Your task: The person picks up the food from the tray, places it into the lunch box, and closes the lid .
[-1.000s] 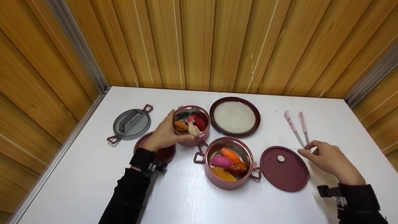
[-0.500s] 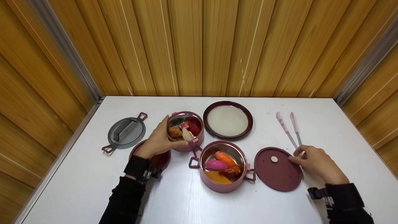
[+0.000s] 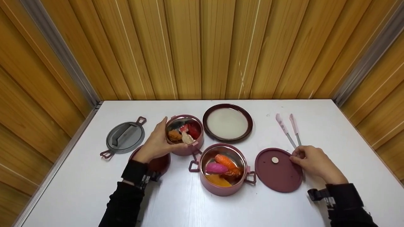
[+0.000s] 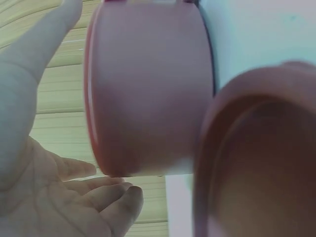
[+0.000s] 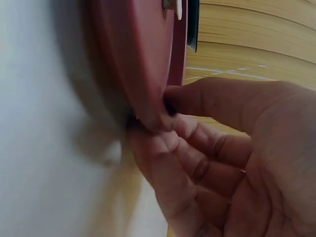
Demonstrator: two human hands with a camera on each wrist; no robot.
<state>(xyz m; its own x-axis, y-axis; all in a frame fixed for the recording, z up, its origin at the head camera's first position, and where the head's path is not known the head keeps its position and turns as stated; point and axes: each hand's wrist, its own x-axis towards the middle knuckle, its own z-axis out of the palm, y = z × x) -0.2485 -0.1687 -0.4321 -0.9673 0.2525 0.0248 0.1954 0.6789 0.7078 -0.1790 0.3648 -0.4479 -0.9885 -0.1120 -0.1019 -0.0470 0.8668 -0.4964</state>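
My left hand spans the left side of a small pink pot, thumb stretched along its front. In the left wrist view the extended fingers lie beside the pot's rim, with a gap between palm and wall. Imitation food pieces lie inside it. Below the left wrist sits a dark red round dish, partly covered. On the right, my right hand pinches the edge of a dark red lid between thumb and fingers; in the right wrist view that lid edge is tilted off the white surface.
A two-handled pink pot with toy food stands between the hands. Behind it lies a brown-rimmed plate. A grey lid is at left; two pink-handled utensils lie behind the right hand. Wooden panels border the table.
The right hand has moved left onto the lid's right edge and now pinches it. The left hand stays around the small pot. The head view has shifted slightly.
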